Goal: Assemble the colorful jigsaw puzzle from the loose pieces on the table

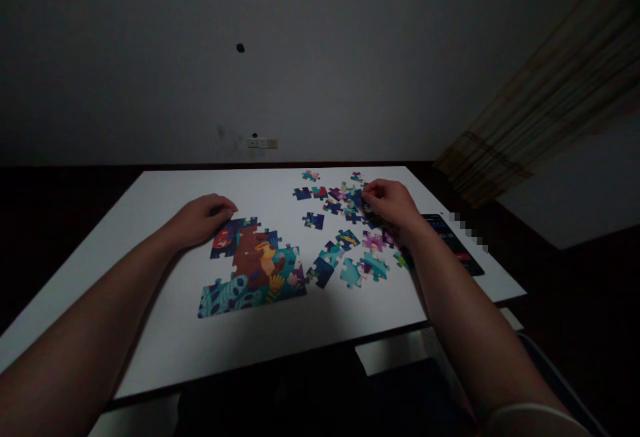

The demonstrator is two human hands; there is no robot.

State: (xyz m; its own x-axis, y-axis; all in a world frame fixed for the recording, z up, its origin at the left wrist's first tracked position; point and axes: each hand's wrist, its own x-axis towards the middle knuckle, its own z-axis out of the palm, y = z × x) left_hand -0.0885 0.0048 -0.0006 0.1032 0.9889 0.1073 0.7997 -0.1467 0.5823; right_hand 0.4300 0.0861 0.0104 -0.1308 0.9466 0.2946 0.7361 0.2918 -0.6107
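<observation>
Left hand point(200, 219) loosely curled, knuckles up, fingertips just beside the top edge of the assembled jigsaw section point(253, 270) — no piece visible in its hold. Right hand point(391, 202) well off to the right, fingers point(371, 190) drawn together and angled down into the scatter of loose puzzle pieces point(345, 224); thumb and fingertips close enough for a pinch, though whether a piece sits between them impossible to tell from this view.

Assembled section ahead of the left hand and far nearer it than the right; long axis running roughly side to side across the white table point(165, 330), lower edge rising slightly to the right. Loose pieces forward and to the right of that section, spread in a band toward the far table edge — several just beneath the right palm, and a dark blue piece point(321, 272) just beside the section's right end. Near the table's right edge, a black smartphone point(453, 240), just beyond the right forearm, screen lit. On the wall ahead, a socket plate point(261, 143); off to the right, a sheer striped curtain point(545, 97).
</observation>
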